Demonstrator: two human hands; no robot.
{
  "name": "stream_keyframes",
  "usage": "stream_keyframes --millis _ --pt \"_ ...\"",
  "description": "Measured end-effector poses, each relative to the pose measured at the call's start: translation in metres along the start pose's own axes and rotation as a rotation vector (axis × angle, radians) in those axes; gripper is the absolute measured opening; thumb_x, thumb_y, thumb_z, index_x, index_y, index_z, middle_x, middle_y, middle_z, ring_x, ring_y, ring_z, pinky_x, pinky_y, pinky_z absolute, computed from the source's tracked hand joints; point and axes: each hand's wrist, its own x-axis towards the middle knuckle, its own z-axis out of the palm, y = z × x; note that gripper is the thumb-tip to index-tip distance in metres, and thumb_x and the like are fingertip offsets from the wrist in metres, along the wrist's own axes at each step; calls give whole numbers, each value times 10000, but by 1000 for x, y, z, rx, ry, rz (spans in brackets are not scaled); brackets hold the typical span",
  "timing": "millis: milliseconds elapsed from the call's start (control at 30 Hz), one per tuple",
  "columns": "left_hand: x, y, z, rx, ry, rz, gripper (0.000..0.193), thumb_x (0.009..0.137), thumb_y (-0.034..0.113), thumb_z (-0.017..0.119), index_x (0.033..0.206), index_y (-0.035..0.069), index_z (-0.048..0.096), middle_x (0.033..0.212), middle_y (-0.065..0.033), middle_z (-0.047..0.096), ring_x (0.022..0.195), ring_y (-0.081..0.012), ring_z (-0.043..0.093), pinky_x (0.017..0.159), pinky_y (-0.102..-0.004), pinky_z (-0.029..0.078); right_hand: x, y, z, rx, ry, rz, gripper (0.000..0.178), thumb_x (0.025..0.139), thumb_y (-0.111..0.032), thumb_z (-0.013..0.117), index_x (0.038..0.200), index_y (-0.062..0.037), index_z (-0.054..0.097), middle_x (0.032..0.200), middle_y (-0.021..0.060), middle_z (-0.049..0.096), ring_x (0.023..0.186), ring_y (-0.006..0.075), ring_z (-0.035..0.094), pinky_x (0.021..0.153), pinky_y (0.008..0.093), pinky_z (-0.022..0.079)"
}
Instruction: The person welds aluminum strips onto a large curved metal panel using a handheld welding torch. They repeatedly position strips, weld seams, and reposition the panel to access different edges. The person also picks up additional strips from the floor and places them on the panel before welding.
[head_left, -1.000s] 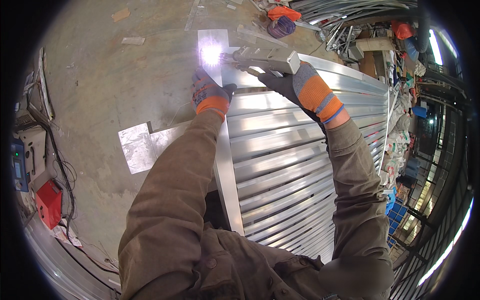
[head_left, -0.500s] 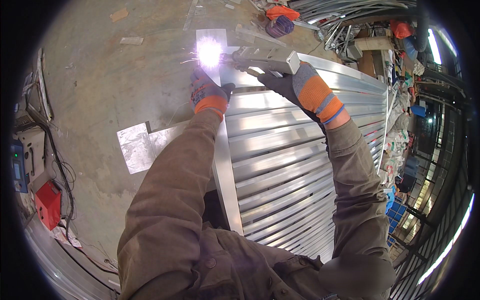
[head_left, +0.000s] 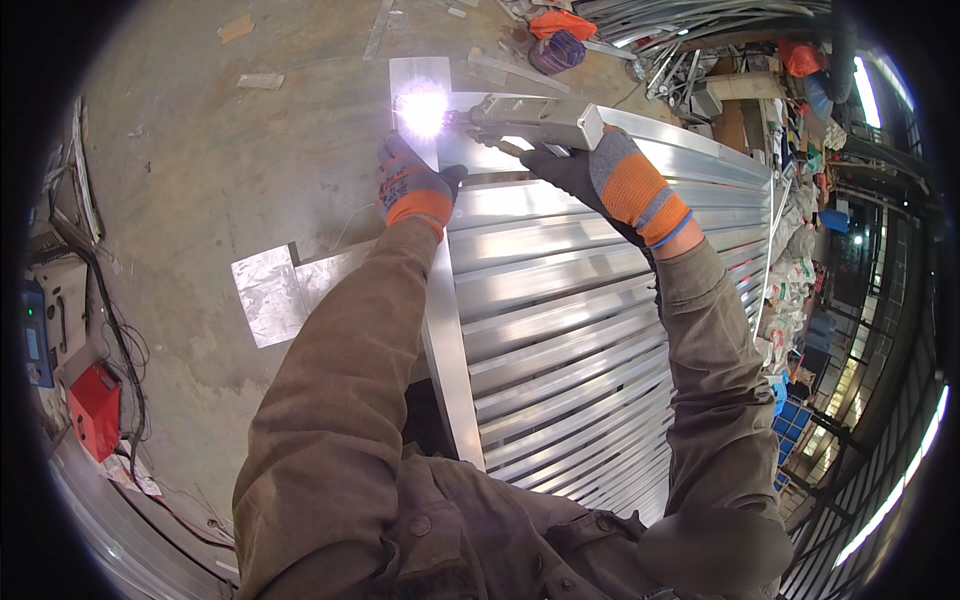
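My right hand (head_left: 600, 170), in a grey and orange glove, grips a grey welding gun (head_left: 535, 118) that points left. A bright white flare (head_left: 422, 108) burns at its tip, at the far corner of a slatted aluminium panel (head_left: 580, 320). My left hand (head_left: 408, 185), gloved the same way, rests closed on the panel's left frame bar (head_left: 448, 350) just below the flare. What its fingers hold is hidden. A flat metal plate (head_left: 420, 72) lies behind the flare.
Sheet metal offcuts (head_left: 275, 290) lie on the concrete floor to the left. A red box (head_left: 95, 410), a blue machine (head_left: 35, 335) and cables sit at the far left. Metal bars and clutter (head_left: 700, 40) pile up at the back right.
The flare has shifted slightly and brightened; both hands stay almost in place at the panel's corner.
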Motion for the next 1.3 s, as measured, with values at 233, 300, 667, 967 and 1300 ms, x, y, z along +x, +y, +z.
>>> stream_keyframes --millis 233,300,667,967,1300 --pt "-1 1 -2 -7 19 16 1021 724 373 1042 1503 34 477 1556 -211 562 1392 -434 610 1136 -507 551 -4 4 -4 -41 37 -48 429 980 -377 859 1196 -12 793 982 139 823 869 234 772 790 376 603" --pt "-2 1 -2 -5 13 10 1017 723 377 1042 1499 37 479 1555 -198 564 1392 -431 610 1134 -509 551 -3 2 -5 -48 13 -56 417 987 -355 858 1210 -10 786 1017 143 824 901 225 769 804 370 604" --pt "2 -5 7 -9 51 15 993 702 391 1050 1453 55 494 1514 -175 578 1352 -432 624 1104 -528 563 -1 -13 -7 175 108 -55 331 1026 -289 827 1235 -37 783 1048 67 799 953 135 717 801 321 588" --pt "0 -8 9 -21 84 44 996 696 393 1050 1448 49 494 1478 -196 599 1333 -431 632 1083 -527 568 11 -5 20 129 59 -32 417 1007 -359 838 1263 -35 780 1060 79 817 950 161 757 785 345 606" --pt "0 -9 7 -34 75 62 1016 690 397 1052 1463 56 488 1467 -205 608 1321 -435 637 1071 -521 573 16 4 27 83 91 -51 500 993 -519 783 1315 -135 792 1063 138 840 968 326 808 858 424 624"
